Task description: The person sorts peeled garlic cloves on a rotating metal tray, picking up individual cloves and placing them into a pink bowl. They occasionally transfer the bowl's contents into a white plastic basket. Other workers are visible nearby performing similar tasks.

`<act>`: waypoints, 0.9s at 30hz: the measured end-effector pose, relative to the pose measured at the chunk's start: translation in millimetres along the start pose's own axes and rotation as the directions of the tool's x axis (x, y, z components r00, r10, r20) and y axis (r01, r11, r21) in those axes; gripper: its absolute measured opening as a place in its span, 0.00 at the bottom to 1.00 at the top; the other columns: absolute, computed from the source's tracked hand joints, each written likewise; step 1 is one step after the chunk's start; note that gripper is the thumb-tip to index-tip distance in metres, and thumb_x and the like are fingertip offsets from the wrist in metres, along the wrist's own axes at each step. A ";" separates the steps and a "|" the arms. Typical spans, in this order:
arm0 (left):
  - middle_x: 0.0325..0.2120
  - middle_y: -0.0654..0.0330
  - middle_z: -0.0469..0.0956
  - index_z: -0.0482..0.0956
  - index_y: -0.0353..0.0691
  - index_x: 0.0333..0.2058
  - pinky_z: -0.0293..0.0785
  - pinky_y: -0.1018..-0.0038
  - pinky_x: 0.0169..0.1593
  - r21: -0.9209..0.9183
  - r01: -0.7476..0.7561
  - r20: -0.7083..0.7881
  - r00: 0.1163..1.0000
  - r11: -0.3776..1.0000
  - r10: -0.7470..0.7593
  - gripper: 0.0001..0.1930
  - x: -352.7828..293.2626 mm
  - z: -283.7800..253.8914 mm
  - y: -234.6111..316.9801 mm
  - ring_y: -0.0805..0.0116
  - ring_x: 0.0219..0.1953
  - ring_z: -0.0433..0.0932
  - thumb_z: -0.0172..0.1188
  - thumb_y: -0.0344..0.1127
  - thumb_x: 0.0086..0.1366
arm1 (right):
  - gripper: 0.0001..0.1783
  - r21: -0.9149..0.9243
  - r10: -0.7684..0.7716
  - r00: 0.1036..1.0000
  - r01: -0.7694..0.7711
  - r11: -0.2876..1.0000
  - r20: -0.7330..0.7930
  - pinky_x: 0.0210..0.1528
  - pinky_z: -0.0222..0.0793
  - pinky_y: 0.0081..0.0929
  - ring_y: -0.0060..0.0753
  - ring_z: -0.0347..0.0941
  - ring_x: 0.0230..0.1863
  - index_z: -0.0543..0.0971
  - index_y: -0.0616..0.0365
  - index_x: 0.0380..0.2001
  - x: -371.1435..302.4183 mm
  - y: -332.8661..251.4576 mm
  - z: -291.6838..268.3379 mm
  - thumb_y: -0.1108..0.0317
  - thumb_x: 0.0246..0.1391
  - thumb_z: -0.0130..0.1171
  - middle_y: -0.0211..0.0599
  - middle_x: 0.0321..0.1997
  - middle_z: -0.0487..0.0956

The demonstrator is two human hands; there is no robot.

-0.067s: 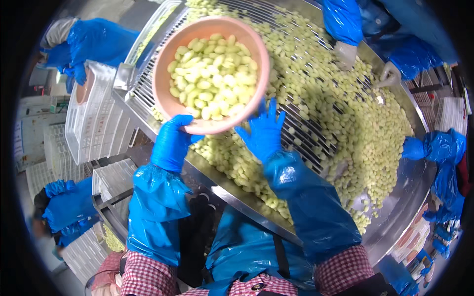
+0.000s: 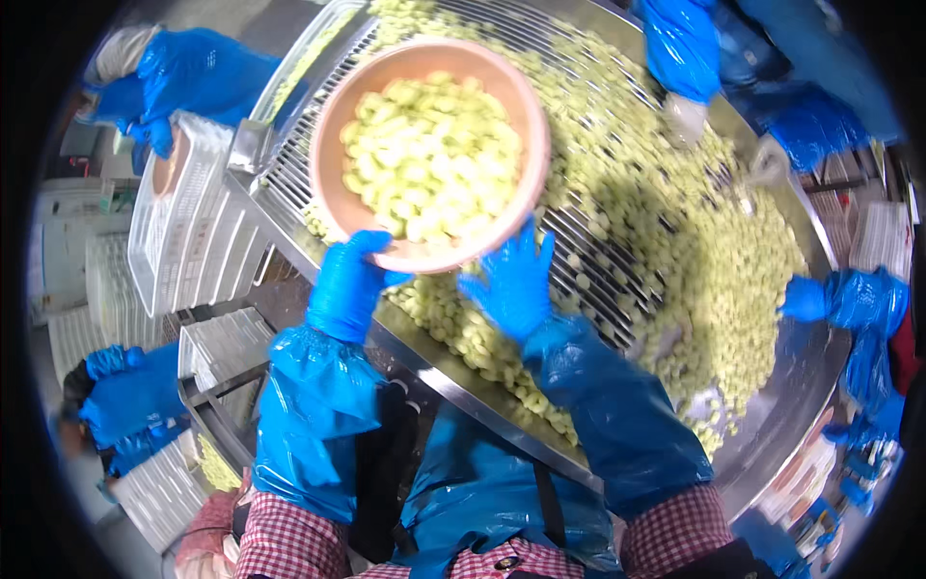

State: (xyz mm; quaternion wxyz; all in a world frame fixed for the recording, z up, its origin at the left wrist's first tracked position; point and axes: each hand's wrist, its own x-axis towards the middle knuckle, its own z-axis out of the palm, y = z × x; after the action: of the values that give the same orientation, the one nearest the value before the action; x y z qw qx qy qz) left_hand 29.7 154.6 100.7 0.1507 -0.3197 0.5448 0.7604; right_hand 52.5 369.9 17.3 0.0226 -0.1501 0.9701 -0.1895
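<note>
A round pinkish-orange plastic basin (image 2: 331,159), heaped with pale green oval fruits (image 2: 429,159) that look like grapes, is held tilted above a slatted metal sorting table (image 2: 596,261). My blue-gloved left hand (image 2: 347,280) grips its near-left rim, thumb bent over the edge. Against or just under the near-right rim lies my blue-gloved right hand (image 2: 516,288), fingers spread; whether it bears any weight I cannot tell. More of the same fruit (image 2: 699,241) covers much of the table, including beneath my right hand.
Co-workers' gloved hands (image 2: 687,118) reach over the far right of the table, and another blue-gloved hand (image 2: 803,298) is at its right edge. Stacked white crates (image 2: 188,222) stand to the left, near a person in blue sleeves (image 2: 198,77). The table's metal rim (image 2: 453,391) runs before me.
The basin has shifted slightly to the right and toward me, with my left hand moving along. Its rim now meets or overlaps my right hand's fingertips.
</note>
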 end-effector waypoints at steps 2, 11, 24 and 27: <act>0.39 0.47 0.80 0.77 0.27 0.42 0.82 0.64 0.42 0.008 0.024 -0.061 0.998 1.000 -0.024 0.16 -3.1 4.0 -9.3 0.55 0.38 0.82 0.58 0.34 0.59 | 0.39 0.031 -0.296 0.936 0.296 0.955 0.188 0.69 0.41 0.65 0.55 0.45 0.74 0.58 0.45 0.69 -5.9 -11.6 7.8 0.39 0.60 0.49 0.44 0.74 0.54; 0.41 0.51 0.79 0.72 0.28 0.51 0.83 0.65 0.38 -0.114 0.237 0.140 0.965 0.965 -0.221 0.23 -28.1 49.6 -45.7 0.60 0.40 0.81 0.58 0.34 0.59 | 0.34 0.670 -0.119 0.779 -0.439 0.599 0.616 0.66 0.54 0.47 0.45 0.55 0.69 0.59 0.54 0.67 10.2 68.3 23.7 0.46 0.64 0.44 0.44 0.70 0.59; 0.56 0.42 0.70 0.58 0.39 0.65 0.67 0.60 0.59 0.364 -0.160 0.458 0.888 0.917 -0.027 0.33 5.7 75.3 -86.2 0.46 0.57 0.71 0.55 0.40 0.63 | 0.25 0.781 0.584 0.552 -0.568 -0.260 0.595 0.48 0.74 0.36 0.39 0.73 0.53 0.68 0.59 0.57 -131.3 116.3 -55.6 0.64 0.58 0.55 0.39 0.55 0.74; 0.65 0.47 0.60 0.55 0.45 0.68 0.56 0.50 0.66 0.735 -0.618 0.516 0.776 0.277 0.363 0.35 58.6 67.4 -74.9 0.47 0.66 0.60 0.52 0.49 0.66 | 0.22 0.834 0.661 0.529 -0.462 -0.301 0.532 0.46 0.75 0.34 0.36 0.74 0.51 0.70 0.60 0.54 -143.7 156.4 -40.7 0.67 0.56 0.55 0.37 0.52 0.75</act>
State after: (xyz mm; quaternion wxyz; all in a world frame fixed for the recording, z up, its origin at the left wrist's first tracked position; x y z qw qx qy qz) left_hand 7.3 236.9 21.4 0.1147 0.0887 0.9021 0.4064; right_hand 141.3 565.7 -5.5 0.1271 0.4060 0.5193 -0.7412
